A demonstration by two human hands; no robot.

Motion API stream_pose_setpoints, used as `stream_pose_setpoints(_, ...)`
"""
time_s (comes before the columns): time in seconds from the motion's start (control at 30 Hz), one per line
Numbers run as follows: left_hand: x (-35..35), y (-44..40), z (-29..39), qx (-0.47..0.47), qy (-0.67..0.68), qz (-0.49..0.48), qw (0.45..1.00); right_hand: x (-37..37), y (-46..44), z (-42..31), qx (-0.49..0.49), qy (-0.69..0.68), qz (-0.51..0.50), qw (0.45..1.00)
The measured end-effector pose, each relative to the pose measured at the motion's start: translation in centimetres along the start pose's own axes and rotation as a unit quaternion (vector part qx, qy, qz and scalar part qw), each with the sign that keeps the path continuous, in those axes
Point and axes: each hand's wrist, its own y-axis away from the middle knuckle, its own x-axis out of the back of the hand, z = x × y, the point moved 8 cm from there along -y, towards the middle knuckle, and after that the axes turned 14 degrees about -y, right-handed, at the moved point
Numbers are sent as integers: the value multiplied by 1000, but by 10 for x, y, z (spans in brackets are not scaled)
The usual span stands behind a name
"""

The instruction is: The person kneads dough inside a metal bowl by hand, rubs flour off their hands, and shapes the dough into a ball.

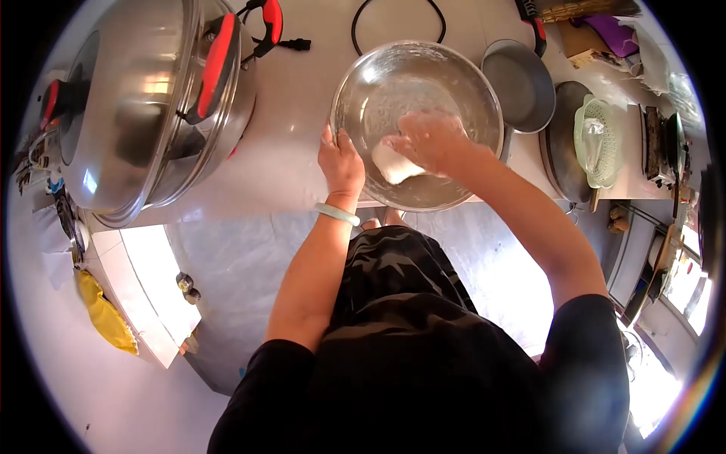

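Observation:
A wide steel mixing bowl (469,83) stands at the front edge of the counter, its inside smeared with pale residue. Inside it lies a lump of white dough (395,165). My left hand (342,165), with a pale bangle at the wrist, grips the bowl's left side, thumb near the rim. Down in the bowl, my right hand (435,142) presses on the dough with bent fingers, whitish over the knuckles. Motion blurs these fingers a little, and the hand covers the dough's upper right part.
At left stands a large lidded steel steamer pot (136,98) with red-and-black handles. A black cable (355,23) loops behind the bowl. Close on the right are a grey pan (522,87), a round board (560,151) and a green plastic basket (582,144).

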Motion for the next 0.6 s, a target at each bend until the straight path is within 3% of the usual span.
stream_pose_setpoints(0.1,-6,0,-7,44,-3,-72,996,-26,22,6,82,14,38,996)
stream_pose_setpoints(0.17,-7,-2,-8,33,-16,-70,997,-41,33,23,71,-74,82,991)
stream_pose_setpoints(0.3,-6,2,-8,37,-2,-58,998,-46,24,25,103,-31,114,988)
stream_pose_setpoints(0.4,-4,1,-10,-14,1,20,1000,-50,-8,31,37,34,32,998)
stream_pose_setpoints(0.47,-3,1,-9,10,-9,0,1000,-38,-38,33,-8,6,14,1000)
stream_pose_setpoints(0.53,-3,4,-5,33,-13,-25,999,-22,-75,65,-95,-68,128,985)
stream_pose_setpoints(0.57,-1,3,-3,44,-10,-34,998,0,-92,64,-128,-85,47,987)
stream_pose_setpoints(0.6,-1,1,-4,54,-8,-42,998,6,-117,75,-6,-41,59,997)
